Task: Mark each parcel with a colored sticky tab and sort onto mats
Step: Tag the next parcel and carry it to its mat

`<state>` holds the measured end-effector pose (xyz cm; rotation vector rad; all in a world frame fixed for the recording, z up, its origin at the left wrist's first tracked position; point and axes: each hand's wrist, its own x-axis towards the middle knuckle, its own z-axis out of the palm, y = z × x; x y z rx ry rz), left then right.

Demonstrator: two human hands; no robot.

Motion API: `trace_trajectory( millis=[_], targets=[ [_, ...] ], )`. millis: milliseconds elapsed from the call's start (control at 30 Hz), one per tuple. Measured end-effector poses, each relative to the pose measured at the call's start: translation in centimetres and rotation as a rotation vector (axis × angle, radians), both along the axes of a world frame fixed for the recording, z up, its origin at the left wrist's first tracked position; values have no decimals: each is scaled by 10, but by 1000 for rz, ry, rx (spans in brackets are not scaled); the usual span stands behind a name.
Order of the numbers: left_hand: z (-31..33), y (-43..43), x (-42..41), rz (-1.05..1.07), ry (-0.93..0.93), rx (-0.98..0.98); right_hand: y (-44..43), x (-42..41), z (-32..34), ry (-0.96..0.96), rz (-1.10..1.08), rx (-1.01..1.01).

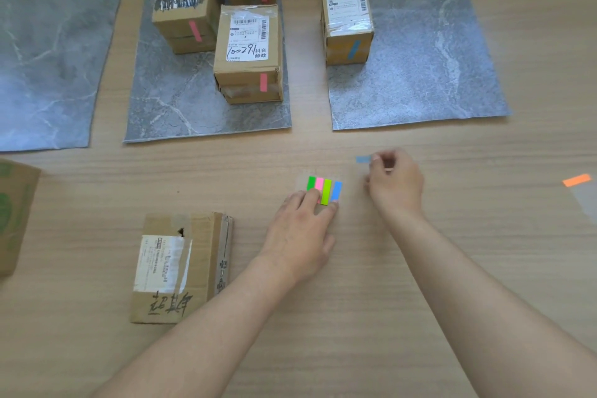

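The left hand (303, 226) presses flat fingers on the little pad of green, pink and blue sticky tabs (324, 190), I think to stop it sliding, while the right hand (394, 184) pinches one loose blue tab (363, 159) above the wooden table (420, 300). That tab is likely for the brown cardboard parcel (181, 268) near the left arm, which shows no tab; pink-tabbed boxes (248, 52) sit on the middle grey mat (181, 107), blue-tabbed boxes (347, 22) on the right grey mat (420, 74). Those at the back are cut off, and the pinching fingertips look blurry.
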<state>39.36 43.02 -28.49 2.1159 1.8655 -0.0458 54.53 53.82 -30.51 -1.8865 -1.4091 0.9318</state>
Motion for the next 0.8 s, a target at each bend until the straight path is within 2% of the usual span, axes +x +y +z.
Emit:
trace_trajectory(
  millis=[67,167,200,267,333,400,433,500,600,733,800],
  targets=[
    [1,1,-1,7,-27,-10,-3,-4,11,287,-261,-55],
    [8,8,-4,81,-191,-18,-15,-8,28,479,-183,24],
    [12,10,-6,169,-301,-2,-21,-10,34,515,-124,54],
    [29,16,-6,486,-587,50,-30,-11,43,529,-22,122],
    [51,17,-8,829,-980,-44,-40,-15,53,476,71,211],
    [72,11,-14,992,-1311,-186,-51,-20,63,415,180,312],
    [80,6,-20,1014,-1402,-221,-57,-23,69,394,243,361],
    [93,-7,-32,1028,-1503,-251,-70,-31,81,338,376,461],
    [106,-30,-51,1041,-1555,-279,-90,-43,94,227,541,593],
    [113,-73,-81,984,-1567,-275,-129,-64,106,142,699,668],
    [114,-97,-98,914,-1504,-214,-152,-75,111,106,732,654]
  ],
)
